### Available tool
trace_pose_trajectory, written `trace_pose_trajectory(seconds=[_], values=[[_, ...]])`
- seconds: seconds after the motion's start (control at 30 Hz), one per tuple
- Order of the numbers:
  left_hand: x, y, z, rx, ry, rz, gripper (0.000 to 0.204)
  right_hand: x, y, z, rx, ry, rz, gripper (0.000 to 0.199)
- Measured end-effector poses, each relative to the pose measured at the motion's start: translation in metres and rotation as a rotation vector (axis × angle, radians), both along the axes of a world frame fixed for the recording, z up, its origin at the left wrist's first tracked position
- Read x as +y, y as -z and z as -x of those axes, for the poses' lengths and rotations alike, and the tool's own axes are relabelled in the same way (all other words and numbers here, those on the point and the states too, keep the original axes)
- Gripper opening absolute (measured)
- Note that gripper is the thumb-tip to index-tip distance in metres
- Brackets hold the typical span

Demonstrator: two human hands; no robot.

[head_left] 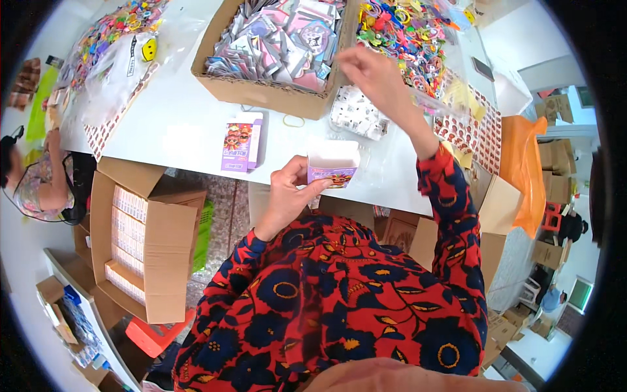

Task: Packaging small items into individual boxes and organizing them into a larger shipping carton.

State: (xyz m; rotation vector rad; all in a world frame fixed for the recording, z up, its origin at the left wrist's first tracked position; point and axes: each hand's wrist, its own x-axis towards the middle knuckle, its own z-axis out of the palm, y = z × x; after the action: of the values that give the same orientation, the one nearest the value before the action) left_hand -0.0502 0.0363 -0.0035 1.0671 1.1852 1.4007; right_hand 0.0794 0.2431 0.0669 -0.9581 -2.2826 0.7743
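Note:
My left hand [292,187] holds a small purple and white box [333,163] with its top open, just above the near edge of the white table [176,124]. My right hand [371,73] is raised further back, fingers pinched together over the corner of a cardboard box of flat printed packets [277,39] and beside a pile of colourful small toys [405,32]. I cannot tell whether the pinched fingers hold anything. A clear bag of white pieces [356,112] lies under that hand.
A closed purple box [241,140] and a yellow rubber band [293,121] lie on the table. An open carton of stacked boxes [140,235] stands at my left. Another person [36,176] sits far left. More cartons [503,202] and an orange bag [526,170] stand right.

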Motion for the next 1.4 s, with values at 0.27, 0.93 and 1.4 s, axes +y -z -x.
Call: trace_pose_trajectory(seconds=[0.27,0.93,1.4], values=[[-0.004,0.008,0.018,-0.133,-0.078,-0.004,0.023,0.113,0.045,0.066,-0.625,-0.026,-0.696,0.047],[-0.006,0.018,0.033,-0.105,-0.152,-0.058,0.025,0.137,0.082,0.072,-0.731,0.044,-0.622,0.038],[-0.007,0.018,0.027,-0.141,-0.123,-0.026,0.026,0.156,0.027,0.068,-0.396,-0.074,-0.347,0.023]])
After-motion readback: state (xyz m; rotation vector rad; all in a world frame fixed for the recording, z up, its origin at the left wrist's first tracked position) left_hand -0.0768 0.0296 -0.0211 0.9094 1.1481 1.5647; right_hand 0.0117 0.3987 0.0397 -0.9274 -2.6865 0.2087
